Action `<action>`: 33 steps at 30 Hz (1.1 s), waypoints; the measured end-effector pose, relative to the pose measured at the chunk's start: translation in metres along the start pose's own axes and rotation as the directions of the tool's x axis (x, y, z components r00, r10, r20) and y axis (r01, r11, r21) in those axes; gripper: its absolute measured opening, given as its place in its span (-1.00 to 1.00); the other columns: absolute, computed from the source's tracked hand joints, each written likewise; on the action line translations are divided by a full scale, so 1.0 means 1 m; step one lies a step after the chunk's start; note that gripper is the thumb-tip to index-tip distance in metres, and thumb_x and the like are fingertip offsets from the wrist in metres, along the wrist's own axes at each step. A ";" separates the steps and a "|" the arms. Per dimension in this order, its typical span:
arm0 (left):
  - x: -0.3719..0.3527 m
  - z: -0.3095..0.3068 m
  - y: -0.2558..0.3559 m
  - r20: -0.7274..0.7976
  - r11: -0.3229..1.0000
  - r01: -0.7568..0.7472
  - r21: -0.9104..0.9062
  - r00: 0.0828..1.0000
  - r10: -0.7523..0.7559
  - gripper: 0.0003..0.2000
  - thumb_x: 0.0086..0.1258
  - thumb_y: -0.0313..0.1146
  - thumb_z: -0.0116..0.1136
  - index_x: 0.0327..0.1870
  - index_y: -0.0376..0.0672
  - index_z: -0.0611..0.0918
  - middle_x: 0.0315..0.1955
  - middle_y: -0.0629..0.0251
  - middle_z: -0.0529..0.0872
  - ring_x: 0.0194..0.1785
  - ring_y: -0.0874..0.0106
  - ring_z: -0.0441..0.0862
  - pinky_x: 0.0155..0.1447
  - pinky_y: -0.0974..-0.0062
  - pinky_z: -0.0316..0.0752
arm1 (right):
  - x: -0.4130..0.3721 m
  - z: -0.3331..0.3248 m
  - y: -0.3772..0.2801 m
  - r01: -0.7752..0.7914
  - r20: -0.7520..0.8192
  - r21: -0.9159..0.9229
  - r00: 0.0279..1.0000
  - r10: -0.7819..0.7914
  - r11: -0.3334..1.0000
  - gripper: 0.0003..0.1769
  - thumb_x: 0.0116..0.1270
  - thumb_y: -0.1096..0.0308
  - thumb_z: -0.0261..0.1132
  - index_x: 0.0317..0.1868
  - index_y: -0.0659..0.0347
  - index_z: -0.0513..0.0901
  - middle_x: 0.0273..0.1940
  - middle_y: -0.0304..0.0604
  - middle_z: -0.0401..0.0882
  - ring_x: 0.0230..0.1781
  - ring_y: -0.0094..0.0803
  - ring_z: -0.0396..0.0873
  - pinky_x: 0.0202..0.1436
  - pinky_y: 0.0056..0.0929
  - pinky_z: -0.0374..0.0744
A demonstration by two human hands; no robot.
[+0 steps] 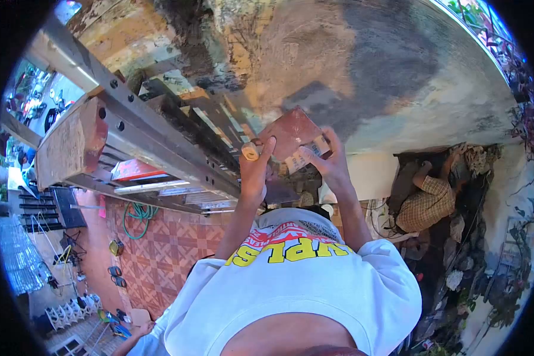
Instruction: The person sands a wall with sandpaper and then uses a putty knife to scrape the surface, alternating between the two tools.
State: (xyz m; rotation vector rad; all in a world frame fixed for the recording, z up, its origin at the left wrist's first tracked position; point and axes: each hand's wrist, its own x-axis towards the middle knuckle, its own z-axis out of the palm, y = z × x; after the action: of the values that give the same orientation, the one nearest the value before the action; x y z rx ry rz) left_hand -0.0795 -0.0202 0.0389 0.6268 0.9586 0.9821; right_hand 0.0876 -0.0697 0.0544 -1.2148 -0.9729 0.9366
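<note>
A reddish-brown sheet of sandpaper (289, 132) is held up between my hands in front of the stained wall. Its printed pale backing shows along a folded lower edge. My left hand (255, 172) is closed at the sheet's left side, thumb pressed towards its edge. At those fingers a yellowish rounded piece (250, 152) with a hole sticks out, like the end of a wooden handle; the rest of it is hidden. My right hand (333, 163) pinches the folded right edge, thumb over the printed side.
A metal ladder (160, 136) slants along my left. The patchy wall (397, 65) rises ahead. At right, a person in a checked shirt (427, 207) bends beside rocks and plants. Another person's arm (137, 338) shows lower left. A green hose (139, 219) lies on the tiled floor (160, 255).
</note>
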 end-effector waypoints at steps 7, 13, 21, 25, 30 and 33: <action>-0.004 -0.012 0.004 0.038 0.997 0.046 0.058 0.998 -0.048 -0.61 0.31 -0.24 0.36 0.05 -0.20 0.50 -0.69 0.61 0.34 -0.74 0.73 0.15 -0.66 0.64 0.03 | -0.001 0.013 0.002 -0.145 -0.005 -0.093 0.989 0.145 0.985 -0.68 0.21 0.19 0.48 -0.25 0.30 0.66 -0.38 -0.34 0.60 -0.37 -0.66 0.45 -0.36 -0.57 0.44; -0.005 -0.013 0.005 0.052 0.996 0.042 0.075 0.998 -0.045 -0.67 0.31 -0.24 0.36 -0.04 -0.15 0.52 -0.72 0.62 0.33 -0.74 0.73 0.17 -0.65 0.65 0.03 | 0.009 0.002 -0.010 -0.083 0.017 -0.329 0.995 0.093 0.941 -0.63 0.13 0.12 0.53 -0.35 0.30 0.72 -0.51 -0.38 0.59 -0.47 -0.65 0.43 -0.37 -0.60 0.40; -0.001 -0.001 -0.007 -0.061 0.995 0.006 -0.096 0.998 -0.012 -0.73 0.33 -0.20 0.34 -0.12 -0.04 0.50 -0.74 0.63 0.30 -0.75 0.71 0.13 -0.64 0.64 -0.01 | 0.001 -0.005 0.011 -0.201 0.085 -0.153 0.973 0.215 0.968 -0.61 0.14 0.13 0.51 -0.23 0.32 0.75 -0.41 -0.29 0.69 -0.40 -0.62 0.54 -0.31 -0.57 0.48; -0.002 0.001 -0.011 -0.035 0.994 0.074 -0.078 0.996 -0.077 -0.69 0.32 -0.23 0.35 -0.07 -0.05 0.48 -0.75 0.64 0.23 -0.75 0.69 0.09 -0.63 0.61 -0.01 | 0.003 -0.012 0.003 -0.287 0.108 -0.006 0.952 0.285 0.958 -0.61 0.18 0.18 0.48 -0.13 0.33 0.71 -0.27 -0.22 0.70 -0.29 -0.59 0.59 -0.27 -0.54 0.51; 0.002 0.002 -0.014 0.029 0.998 0.030 -0.054 0.999 -0.029 -0.67 0.31 -0.26 0.36 -0.02 -0.08 0.48 -0.75 0.63 0.22 -0.74 0.69 0.11 -0.62 0.62 -0.03 | 0.005 -0.008 0.004 -0.378 0.109 0.262 0.926 0.362 0.888 -0.59 0.23 0.24 0.44 0.01 0.30 0.63 -0.12 -0.16 0.66 -0.15 -0.48 0.61 -0.13 -0.51 0.58; 0.003 0.008 -0.012 0.007 0.998 -0.002 -0.061 1.000 0.002 -0.66 0.32 -0.27 0.35 0.00 -0.10 0.48 -0.73 0.63 0.25 -0.72 0.70 0.13 -0.61 0.63 -0.04 | 0.001 -0.005 0.012 -0.412 0.107 0.287 0.911 0.399 0.865 -0.54 0.23 0.20 0.45 0.04 0.33 0.63 -0.10 -0.13 0.67 -0.15 -0.44 0.62 -0.09 -0.48 0.57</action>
State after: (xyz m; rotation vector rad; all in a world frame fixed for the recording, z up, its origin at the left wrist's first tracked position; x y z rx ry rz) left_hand -0.0671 -0.0225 0.0317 0.5801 0.9184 1.0067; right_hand 0.0920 -0.0694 0.0426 -1.1556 -0.5806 1.3981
